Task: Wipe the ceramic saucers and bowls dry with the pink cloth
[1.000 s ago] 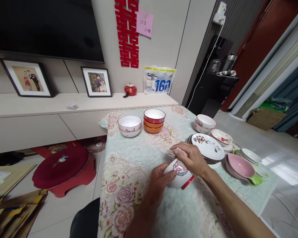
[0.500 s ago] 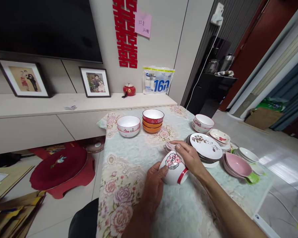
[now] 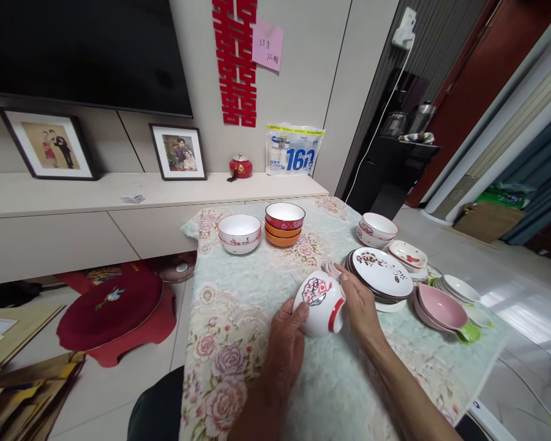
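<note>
A white floral bowl with a red foot band is held tilted above the tablecloth, its side gripped by the left hand. A pale cloth is grasped by the right hand at the rim. Wiping seems to be in hand; for the next move, a firm left grip and a turned bowl appear to be needed. Just beyond the right hand, stacked brown-patterned plates are seen.
</note>
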Demonstrator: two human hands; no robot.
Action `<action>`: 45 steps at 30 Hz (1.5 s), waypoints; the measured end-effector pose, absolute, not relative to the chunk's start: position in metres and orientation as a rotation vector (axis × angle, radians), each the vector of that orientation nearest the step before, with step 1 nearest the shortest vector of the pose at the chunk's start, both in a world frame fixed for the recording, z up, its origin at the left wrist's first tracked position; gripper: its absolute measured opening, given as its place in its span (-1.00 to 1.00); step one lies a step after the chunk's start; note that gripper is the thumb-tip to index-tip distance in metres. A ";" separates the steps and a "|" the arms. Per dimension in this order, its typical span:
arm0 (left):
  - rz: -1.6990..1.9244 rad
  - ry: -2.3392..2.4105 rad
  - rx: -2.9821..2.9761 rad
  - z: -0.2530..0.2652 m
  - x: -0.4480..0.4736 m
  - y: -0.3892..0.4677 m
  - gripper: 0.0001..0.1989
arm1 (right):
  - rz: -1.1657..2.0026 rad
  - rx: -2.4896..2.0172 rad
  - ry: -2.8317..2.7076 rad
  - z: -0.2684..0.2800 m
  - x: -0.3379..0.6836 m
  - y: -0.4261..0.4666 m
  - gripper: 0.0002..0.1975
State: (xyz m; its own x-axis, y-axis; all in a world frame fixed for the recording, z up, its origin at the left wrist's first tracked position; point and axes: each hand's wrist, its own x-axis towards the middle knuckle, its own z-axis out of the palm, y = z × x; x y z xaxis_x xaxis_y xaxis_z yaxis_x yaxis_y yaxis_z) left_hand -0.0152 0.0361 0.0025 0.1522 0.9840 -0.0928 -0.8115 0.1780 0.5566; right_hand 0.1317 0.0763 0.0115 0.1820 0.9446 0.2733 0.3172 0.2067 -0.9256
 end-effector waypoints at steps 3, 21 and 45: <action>1.348 0.434 0.451 0.003 -0.014 0.035 -0.67 | 0.303 -1.299 -1.625 0.025 0.118 0.056 -0.60; 1.349 0.434 0.446 0.000 -0.015 0.035 -0.65 | 0.313 -1.261 -1.597 0.020 0.106 0.080 -0.60; 1.395 0.417 0.400 -0.003 -0.017 0.039 -0.64 | -0.189 -1.218 -1.918 -0.008 0.111 0.022 -0.42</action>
State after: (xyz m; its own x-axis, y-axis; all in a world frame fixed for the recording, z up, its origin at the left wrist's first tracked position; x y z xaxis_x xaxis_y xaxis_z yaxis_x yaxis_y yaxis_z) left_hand -0.0173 0.0388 -0.0027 0.1273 0.9908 -0.0454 -0.8534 0.1328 0.5040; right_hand 0.1107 0.0216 -0.0085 -0.1796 0.6793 0.7115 0.8052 0.5170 -0.2904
